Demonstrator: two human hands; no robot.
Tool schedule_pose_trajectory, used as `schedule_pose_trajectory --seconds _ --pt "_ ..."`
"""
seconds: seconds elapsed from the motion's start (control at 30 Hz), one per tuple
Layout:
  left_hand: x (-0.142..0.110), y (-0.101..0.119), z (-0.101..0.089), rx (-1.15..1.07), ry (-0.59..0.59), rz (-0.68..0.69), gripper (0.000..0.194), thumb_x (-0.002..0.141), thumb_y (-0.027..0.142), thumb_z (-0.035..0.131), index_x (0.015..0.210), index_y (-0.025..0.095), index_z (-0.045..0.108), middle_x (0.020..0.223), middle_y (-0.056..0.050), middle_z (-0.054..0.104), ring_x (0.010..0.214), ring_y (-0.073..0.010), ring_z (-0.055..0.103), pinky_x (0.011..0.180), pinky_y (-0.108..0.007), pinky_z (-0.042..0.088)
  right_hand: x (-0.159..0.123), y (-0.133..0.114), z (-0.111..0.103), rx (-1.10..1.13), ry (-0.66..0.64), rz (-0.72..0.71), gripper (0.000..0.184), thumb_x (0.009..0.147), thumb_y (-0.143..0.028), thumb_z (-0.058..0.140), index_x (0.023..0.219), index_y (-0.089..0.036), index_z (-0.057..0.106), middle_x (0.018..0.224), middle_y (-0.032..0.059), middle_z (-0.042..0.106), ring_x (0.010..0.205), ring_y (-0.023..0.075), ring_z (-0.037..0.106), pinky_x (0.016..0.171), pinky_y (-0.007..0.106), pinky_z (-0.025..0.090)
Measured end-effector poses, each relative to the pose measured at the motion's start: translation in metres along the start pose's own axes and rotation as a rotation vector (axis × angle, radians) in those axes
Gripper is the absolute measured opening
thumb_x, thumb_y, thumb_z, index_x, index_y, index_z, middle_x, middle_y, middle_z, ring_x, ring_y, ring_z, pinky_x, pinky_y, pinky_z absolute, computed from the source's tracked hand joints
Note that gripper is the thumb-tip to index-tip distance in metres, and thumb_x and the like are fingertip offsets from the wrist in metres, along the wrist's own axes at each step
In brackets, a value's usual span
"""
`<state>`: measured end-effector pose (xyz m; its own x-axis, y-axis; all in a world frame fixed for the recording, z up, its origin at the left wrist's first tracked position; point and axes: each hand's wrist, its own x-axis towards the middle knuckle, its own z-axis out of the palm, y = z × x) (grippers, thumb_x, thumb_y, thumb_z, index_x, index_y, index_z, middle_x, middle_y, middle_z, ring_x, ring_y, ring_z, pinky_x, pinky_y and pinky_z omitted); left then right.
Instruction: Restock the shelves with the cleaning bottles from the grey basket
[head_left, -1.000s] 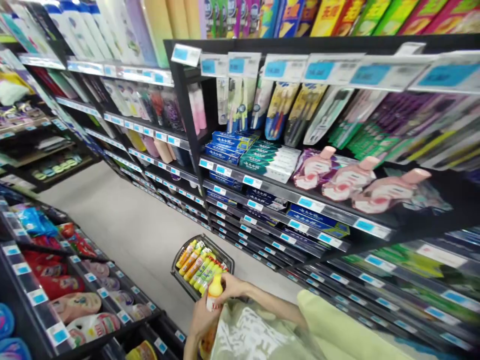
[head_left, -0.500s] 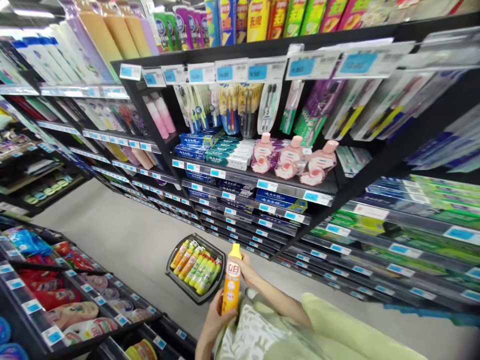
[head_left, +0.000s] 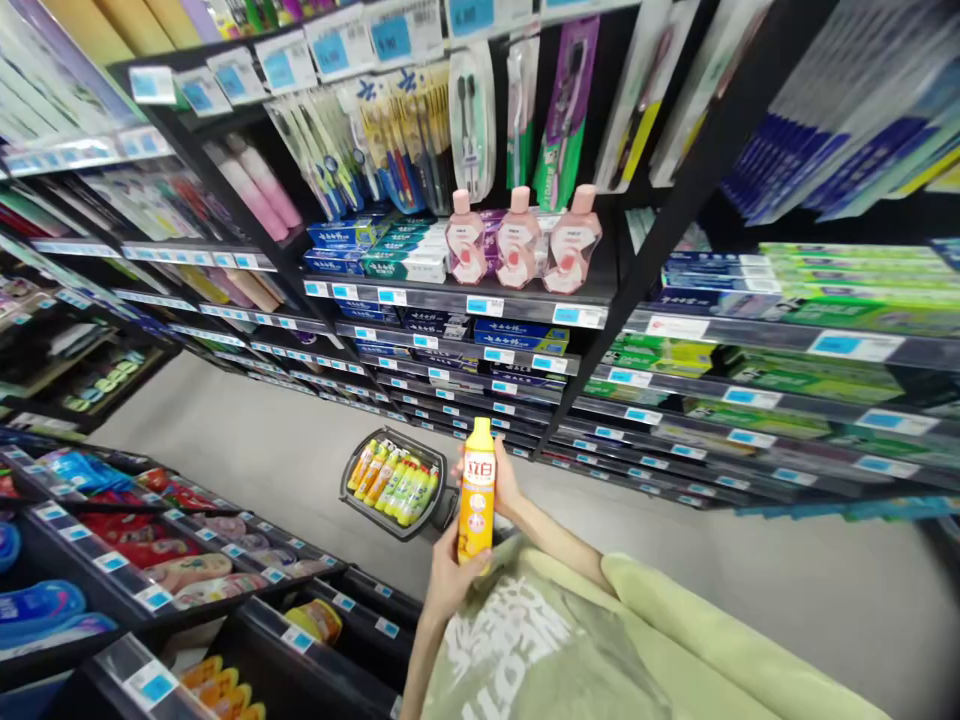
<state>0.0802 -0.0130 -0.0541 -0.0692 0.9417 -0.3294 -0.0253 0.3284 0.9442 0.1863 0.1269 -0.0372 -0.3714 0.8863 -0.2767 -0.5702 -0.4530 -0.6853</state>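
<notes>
A bottle (head_left: 478,495) with orange liquid, a yellow cap and a white and red label stands nearly upright between my hands, in front of my light green shirt. My left hand (head_left: 452,578) is closed around its lower part, the thumb across the front near the base. Round its upper part, behind and to the right, curls my right hand (head_left: 507,482); some of its fingers are hidden by the bottle. Just left of my hands, a black shopping basket (head_left: 352,502) on the floor holds several yellow bottles (head_left: 391,484), some with orange and some with green labels.
Ahead stands a black shelf (head_left: 450,296) with toothpaste boxes (head_left: 406,250), hanging toothbrushes (head_left: 469,125) and pink mouthwash bottles (head_left: 517,245). Green boxes (head_left: 847,290) fill the shelves on the right. Low racks of slippers (head_left: 45,610) line the left side. Grey floor (head_left: 262,430) runs between.
The bottle has risen a little and turned more upright, its label now facing me more squarely. The view has shifted, so the shelves appear higher. Both hands stay on the bottle.
</notes>
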Motion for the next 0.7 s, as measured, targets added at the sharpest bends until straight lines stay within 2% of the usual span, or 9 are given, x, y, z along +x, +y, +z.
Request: schedule_pose_trajectory --seconds 0.07,0.17,0.27,0.33,0.4,0.5,0.6,0.7 --pt "-0.005 0.009 0.004 -0.028 0.016 -0.002 0.077 0.074 0.055 0.080 0.134 0.011 0.061 0.115 -0.014 0.075 0.102 -0.0299 0.073 0.093 -0.038 0.061 -0.015 0.004 0.003 0.058 -0.164 0.051 0.075 0.087 -0.081 0.052 0.110 -0.011 0.069 0.074 0.0062 0.068 0.070 0.0184 0.064 0.067 0.031 0.049" --pt "-0.010 0.015 0.013 -0.052 0.029 -0.010 0.068 0.077 0.055 0.075 0.128 0.011 0.063 0.107 -0.014 0.075 0.095 -0.0291 0.074 0.087 -0.037 0.062 -0.032 0.013 0.004 0.110 -0.301 0.123 0.063 0.082 -0.072 0.066 0.109 -0.015 0.067 0.078 0.0050 0.069 0.073 0.0196 0.065 0.069 0.031 0.050" --pt "-0.010 0.018 0.017 -0.004 0.036 0.064 0.065 0.077 0.045 0.076 0.131 0.011 0.063 0.117 -0.015 0.074 0.104 -0.0298 0.072 0.093 -0.036 0.060 -0.038 0.012 0.000 0.077 -0.254 0.140 0.060 0.078 -0.073 0.069 0.101 -0.018 0.067 0.077 0.0046 0.067 0.072 0.0209 0.064 0.068 0.031 0.051" --pt "-0.010 0.020 0.017 0.057 0.013 0.126 0.064 0.076 0.038 0.078 0.133 0.012 0.064 0.126 -0.014 0.071 0.111 -0.0299 0.069 0.098 -0.035 0.057 -0.037 0.004 -0.004 0.089 -0.191 0.088 0.058 0.075 -0.074 0.071 0.098 -0.020 0.066 0.077 0.0034 0.065 0.072 0.0207 0.062 0.067 0.031 0.051" --pt "-0.010 0.025 0.015 0.116 -0.052 0.157 0.063 0.075 0.036 0.079 0.133 0.013 0.066 0.126 -0.012 0.072 0.112 -0.0297 0.067 0.099 -0.034 0.056 -0.036 -0.007 -0.006 0.178 -0.154 -0.018 0.055 0.072 -0.072 0.076 0.093 -0.023 0.066 0.076 0.0009 0.062 0.069 0.0186 0.059 0.065 0.029 0.049" --pt "-0.011 0.034 0.013 0.143 -0.177 0.191 0.066 0.076 0.039 0.079 0.135 0.012 0.066 0.123 -0.011 0.073 0.111 -0.0297 0.066 0.099 -0.035 0.055 -0.041 -0.020 -0.006 0.353 -0.172 -0.163 0.046 0.072 -0.065 0.081 0.090 -0.025 0.065 0.073 -0.0032 0.057 0.063 0.0147 0.052 0.060 0.026 0.046" --pt "-0.011 0.041 0.009 0.141 -0.308 0.234 0.069 0.081 0.041 0.077 0.141 0.010 0.062 0.124 -0.012 0.071 0.115 -0.0300 0.064 0.102 -0.036 0.052 -0.050 -0.022 -0.007 0.475 -0.150 -0.219 0.033 0.081 -0.054 0.079 0.096 -0.028 0.066 0.076 -0.0048 0.059 0.062 0.0135 0.053 0.059 0.025 0.048" --pt "-0.010 0.041 0.005 0.221 -0.398 0.208 0.079 0.079 0.041 0.080 0.149 0.014 0.054 0.120 -0.011 0.071 0.112 -0.0289 0.063 0.101 -0.038 0.052 -0.054 -0.015 -0.014 0.542 -0.127 -0.220 0.030 0.080 -0.043 0.082 0.101 -0.028 0.067 0.081 -0.0044 0.064 0.063 0.0124 0.056 0.059 0.025 0.052"
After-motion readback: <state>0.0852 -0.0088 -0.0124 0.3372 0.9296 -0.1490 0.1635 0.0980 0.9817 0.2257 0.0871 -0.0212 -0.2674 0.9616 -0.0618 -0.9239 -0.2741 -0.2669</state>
